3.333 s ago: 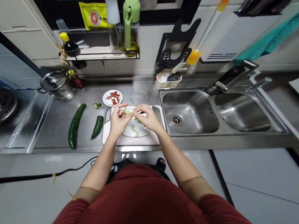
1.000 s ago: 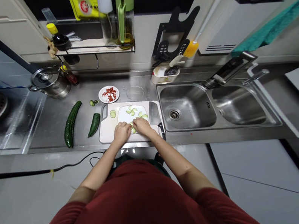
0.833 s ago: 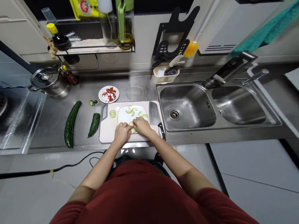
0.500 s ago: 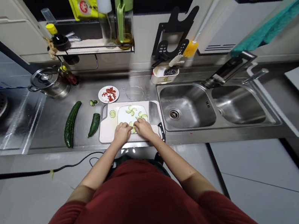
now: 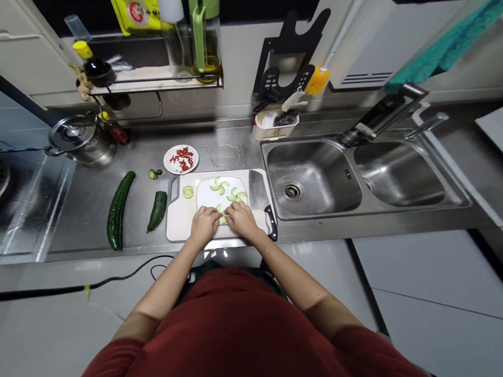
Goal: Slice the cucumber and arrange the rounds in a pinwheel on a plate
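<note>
My left hand [image 5: 204, 224] and my right hand [image 5: 242, 219] meet over the near edge of a white plate [image 5: 204, 192]. Their fingers are curled around cucumber slices [image 5: 222, 216], partly hidden by the fingertips. Farther back on the plate, thin cucumber pieces lie in fanned, pinwheel-like groups [image 5: 219, 185]. The plate rests on a pale cutting board [image 5: 182, 221]. A few round cucumber slices [image 5: 188, 192] sit on the board's left side. Along its right side lies a broad-bladed knife [image 5: 257, 189], black handle [image 5: 271, 222] toward me.
Left of the board lie a cut cucumber [image 5: 157, 211], a whole cucumber [image 5: 121, 211] and cucumber ends [image 5: 156, 173]. Behind stands a small plate of chopped red pieces [image 5: 180, 160]. A double sink [image 5: 312, 178] is to the right; a lidded pot [image 5: 80, 142] stands back left.
Both hands stay at the plate's near edge, with only slight finger movement over the cucumber slices. The whole view has shifted slightly.
</note>
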`<state>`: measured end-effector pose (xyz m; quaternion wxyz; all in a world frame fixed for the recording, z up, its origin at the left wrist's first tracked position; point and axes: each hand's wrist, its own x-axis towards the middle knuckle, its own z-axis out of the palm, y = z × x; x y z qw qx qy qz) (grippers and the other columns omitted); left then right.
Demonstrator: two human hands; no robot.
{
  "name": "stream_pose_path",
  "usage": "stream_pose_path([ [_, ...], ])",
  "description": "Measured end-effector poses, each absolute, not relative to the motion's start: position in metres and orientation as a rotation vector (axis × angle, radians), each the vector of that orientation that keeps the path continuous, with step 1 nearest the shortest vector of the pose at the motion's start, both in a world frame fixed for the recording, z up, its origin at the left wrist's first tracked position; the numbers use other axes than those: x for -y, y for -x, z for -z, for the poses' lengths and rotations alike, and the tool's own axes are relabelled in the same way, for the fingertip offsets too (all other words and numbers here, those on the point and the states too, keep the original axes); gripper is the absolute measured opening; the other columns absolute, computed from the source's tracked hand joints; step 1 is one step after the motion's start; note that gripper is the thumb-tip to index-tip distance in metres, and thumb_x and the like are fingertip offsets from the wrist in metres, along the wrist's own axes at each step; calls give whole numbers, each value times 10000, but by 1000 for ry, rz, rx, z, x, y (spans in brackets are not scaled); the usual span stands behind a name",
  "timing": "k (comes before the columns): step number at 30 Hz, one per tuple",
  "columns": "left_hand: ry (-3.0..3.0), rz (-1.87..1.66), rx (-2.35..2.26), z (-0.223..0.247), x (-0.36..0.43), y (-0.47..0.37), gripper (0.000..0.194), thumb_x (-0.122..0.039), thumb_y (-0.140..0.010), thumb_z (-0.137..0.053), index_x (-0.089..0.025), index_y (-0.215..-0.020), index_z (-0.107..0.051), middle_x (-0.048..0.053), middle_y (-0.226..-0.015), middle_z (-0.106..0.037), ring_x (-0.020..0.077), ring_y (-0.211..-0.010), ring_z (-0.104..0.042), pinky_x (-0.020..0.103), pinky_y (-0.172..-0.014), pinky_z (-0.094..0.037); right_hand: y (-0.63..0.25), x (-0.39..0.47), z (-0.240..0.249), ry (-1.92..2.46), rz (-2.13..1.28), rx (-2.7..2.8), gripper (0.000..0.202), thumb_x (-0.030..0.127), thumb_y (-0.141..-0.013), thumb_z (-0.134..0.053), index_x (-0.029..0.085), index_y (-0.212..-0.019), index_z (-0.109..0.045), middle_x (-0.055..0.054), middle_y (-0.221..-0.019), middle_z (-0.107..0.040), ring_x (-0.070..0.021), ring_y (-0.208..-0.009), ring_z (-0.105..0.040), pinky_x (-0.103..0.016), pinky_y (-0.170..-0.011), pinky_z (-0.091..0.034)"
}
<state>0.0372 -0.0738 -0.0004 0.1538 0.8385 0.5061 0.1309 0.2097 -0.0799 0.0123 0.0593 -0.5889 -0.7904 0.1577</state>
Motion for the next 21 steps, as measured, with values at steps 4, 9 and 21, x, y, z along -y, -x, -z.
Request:
stream_pose_path([
  [4, -2415, -397, -1435, 2, 74, -37, 294, -203, -873, -504, -251, -1052, -733, 74, -1068, -659, 238, -990, -494, 374, -875, -424, -210, 82, -11, 1786, -479, 2392, 223, 277, -953, -453, 199, -1046, -640, -112, -1093, -560, -261, -1030, -432, -355, -845, -353],
  [9, -2410, -385, -1435, 2, 72, -37, 282, -208, -871, -513, -247, -1042, -734, 78, -1067, -656, 239, -996, -496, 373, -870, -422, -209, 83, -8, 1790, -447, 2375, 219, 273, -949, -454, 194, -1042, -636, -111, -1085, -561, -261, -1026, -428, -349, -834, -344],
  [21, -2333, -514, -1600, 1, 76, -37, 303, -184, -875, -490, -245, -1073, -712, 86, -1044, -655, 253, -1009, -497, 396, -862, -367, -216, 86, -7, 1770, -458, 2176, 226, 244, -944, -450, 192, -1050, -642, -88, -1062, -567, -244, -1004, -440, -341, -873, -355],
])
